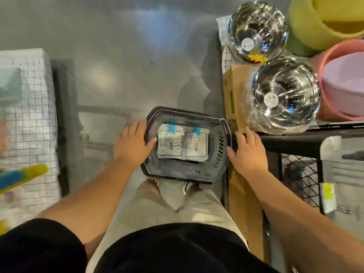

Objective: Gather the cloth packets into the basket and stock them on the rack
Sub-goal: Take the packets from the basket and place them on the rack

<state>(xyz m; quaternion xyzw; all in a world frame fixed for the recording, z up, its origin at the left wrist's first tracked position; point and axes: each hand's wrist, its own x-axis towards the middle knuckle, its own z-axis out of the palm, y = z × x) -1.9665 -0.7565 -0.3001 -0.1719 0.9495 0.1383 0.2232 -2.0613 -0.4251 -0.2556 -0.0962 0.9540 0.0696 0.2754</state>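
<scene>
Both hands are spread loose, gripping nothing. The left hand lies against the left rim of the basket, its thumb reaching over the edge toward the packets. The right hand hovers flat at the right rim, fingers splayed by the corner of the rack; whether it actually touches the basket I can't tell. The basket sits low in front of the person's shoes, apparently on the floor (or just off it, the angle won't say). The two packets lie flat side by side in its bottom, each with a blue tab at the far edge and a printed label.

Just right of the basket stands the rack, its top carrying a carton, two steel bowls and plastic tubs. Pale pouches show lower down in it, too blurred to identify.

By my reckoning the gathering is done or nearly so, with two packets in. Stocking hasn't begun: both packets have yet to be lifted out and set on the rack.
</scene>
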